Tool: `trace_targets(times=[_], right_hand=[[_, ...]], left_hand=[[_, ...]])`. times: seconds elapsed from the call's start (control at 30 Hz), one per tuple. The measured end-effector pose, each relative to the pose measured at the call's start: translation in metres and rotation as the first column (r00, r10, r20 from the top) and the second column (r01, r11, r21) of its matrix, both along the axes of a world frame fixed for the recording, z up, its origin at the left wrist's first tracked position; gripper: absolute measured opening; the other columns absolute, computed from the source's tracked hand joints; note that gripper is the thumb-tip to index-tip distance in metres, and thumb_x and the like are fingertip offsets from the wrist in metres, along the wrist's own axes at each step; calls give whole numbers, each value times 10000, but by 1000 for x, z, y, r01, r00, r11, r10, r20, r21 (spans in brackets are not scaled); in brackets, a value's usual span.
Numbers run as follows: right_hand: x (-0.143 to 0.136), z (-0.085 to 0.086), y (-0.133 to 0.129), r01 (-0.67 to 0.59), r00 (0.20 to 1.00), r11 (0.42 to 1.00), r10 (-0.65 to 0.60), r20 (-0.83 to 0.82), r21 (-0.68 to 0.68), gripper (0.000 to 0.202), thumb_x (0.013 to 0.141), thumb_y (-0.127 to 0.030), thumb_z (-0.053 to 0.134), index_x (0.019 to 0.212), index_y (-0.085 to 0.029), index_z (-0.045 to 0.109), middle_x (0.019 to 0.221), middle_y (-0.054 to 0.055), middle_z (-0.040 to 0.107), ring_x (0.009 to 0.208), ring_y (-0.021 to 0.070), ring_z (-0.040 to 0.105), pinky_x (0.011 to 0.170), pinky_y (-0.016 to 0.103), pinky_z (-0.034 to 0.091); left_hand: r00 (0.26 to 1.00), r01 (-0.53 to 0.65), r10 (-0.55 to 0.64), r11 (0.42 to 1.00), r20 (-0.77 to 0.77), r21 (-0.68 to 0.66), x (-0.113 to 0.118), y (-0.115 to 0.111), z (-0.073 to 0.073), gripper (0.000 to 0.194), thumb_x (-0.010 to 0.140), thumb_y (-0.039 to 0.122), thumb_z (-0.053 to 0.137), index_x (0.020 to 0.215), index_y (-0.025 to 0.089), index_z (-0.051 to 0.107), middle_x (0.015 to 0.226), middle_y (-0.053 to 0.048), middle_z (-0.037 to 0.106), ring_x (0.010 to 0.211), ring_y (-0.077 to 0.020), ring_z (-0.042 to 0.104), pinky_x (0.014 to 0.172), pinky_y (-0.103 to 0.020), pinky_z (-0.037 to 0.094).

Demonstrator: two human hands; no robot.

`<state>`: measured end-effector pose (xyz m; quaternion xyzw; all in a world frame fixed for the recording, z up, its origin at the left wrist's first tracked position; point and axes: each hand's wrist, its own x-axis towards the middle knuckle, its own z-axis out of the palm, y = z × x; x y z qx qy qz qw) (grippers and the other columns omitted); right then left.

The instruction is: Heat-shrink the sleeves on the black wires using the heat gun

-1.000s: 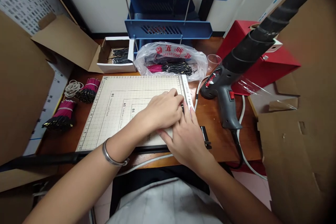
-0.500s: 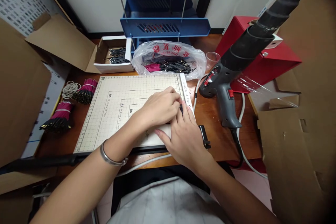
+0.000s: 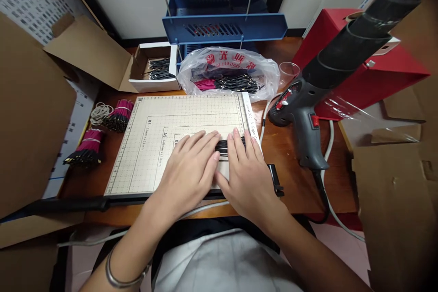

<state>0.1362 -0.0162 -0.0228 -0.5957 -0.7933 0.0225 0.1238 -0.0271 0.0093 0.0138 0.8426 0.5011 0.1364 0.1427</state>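
Observation:
Both palms face down on the gridded paper cutter board. Between and under them lies a row of thin black pieces, partly hidden by the fingers. My left hand rests flat over the left end of the row, fingers stretched out side by side. Over the right part, near the board's white edge strip, my right hand lies flat with its fingers slightly apart. The thumbs are close to each other.
Left of the board are banded magenta-and-black bundles and a white string coil. Behind stand an open box, a plastic bag of similar pieces and blue trays. A heat gun stands right, beside a red box.
My left hand has come off my right fingers, moved left and flattened out, uncovering the black pieces. The whole view has shifted slightly.

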Motion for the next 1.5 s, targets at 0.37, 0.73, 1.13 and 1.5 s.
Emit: trace_targets(times=[0.37,0.73,1.13,1.5], right_hand=[[0,0,-1,9,999,999,-11,35,32,764,995,-488,432,1541,43,382,1632,255,321,1532,410,287,1263,529,251],[3,-1,0,-12,998,998,8,59,59,756,985,-474,449,1521,59,408,1620,265,340,1518,419,315,1254,530,266],[3,2,-2,-23,997,1000,22,70,15,773,950,-442,482,1534,54,385,1634,256,314,1540,413,265,1255,538,272],[3,1,-3,-25,996,1000,23,90,16,694,959,-323,445,1533,62,380,1635,277,298,1539,424,258,1250,558,263]], left_hand=[[998,61,-62,997,-33,-41,-5,1,-1,533,1052,378,412,1541,165,444,1611,-61,454,1514,-272,365,1241,-521,289],[1000,-8,9,999,30,-37,10,24,4,357,880,303,699,1227,220,698,1456,-33,623,1338,-296,525,1123,-516,431],[1000,-17,17,1000,-23,-12,6,-3,-8,541,1004,306,526,1515,135,472,1621,-57,438,1537,-284,326,1256,-498,313],[992,-47,50,998,-112,33,20,-14,-7,554,1069,393,361,1546,120,435,1628,-104,412,1538,-322,321,1251,-580,281]])
